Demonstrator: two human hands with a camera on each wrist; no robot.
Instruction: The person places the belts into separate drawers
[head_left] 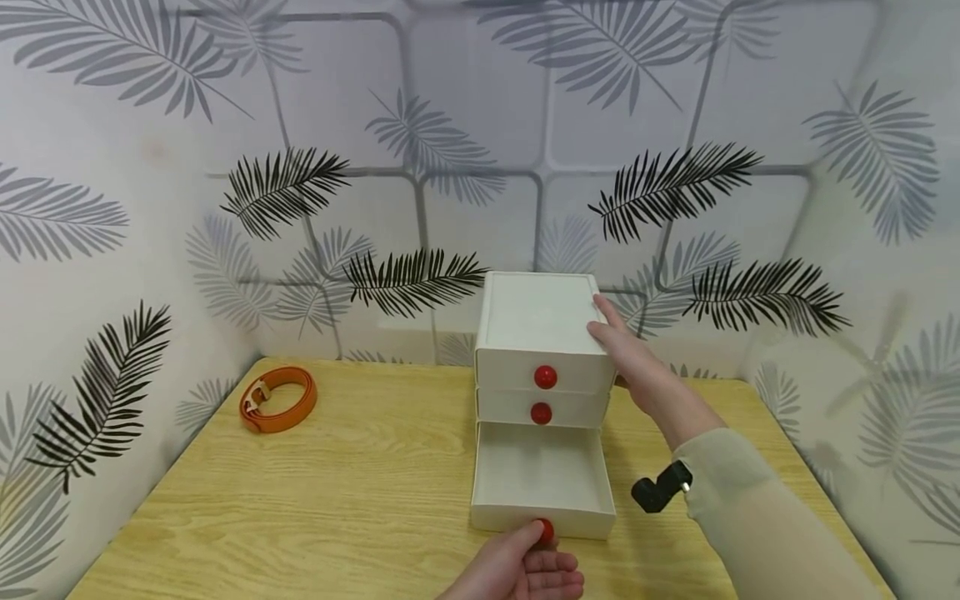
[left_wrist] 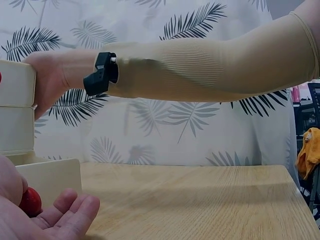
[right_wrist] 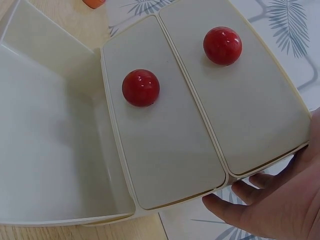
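A small white three-drawer cabinet (head_left: 543, 312) stands on the table, each drawer bearing a round red knob. Its bottom drawer (head_left: 536, 471) is pulled out and holds nothing. With thumb and forefinger, my left hand (head_left: 517, 567) pinches the bottom drawer's red knob (left_wrist: 31, 202); the other fingers extend beside it. My right hand (head_left: 626, 350) rests against the cabinet's right side, two digits over the top edge. In the right wrist view its fingers (right_wrist: 232, 210) lie along the side of the upper drawers. The middle knob (right_wrist: 141, 88) and top knob (right_wrist: 222, 46) sit on closed drawer fronts.
A coiled orange belt (head_left: 279, 400) with a buckle lies at the table's back left. The wood-grain table (head_left: 315, 500) is bounded by leaf-patterned curtains (head_left: 450, 208). An orange cloth (left_wrist: 309, 150) hangs beyond the table in the left wrist view.
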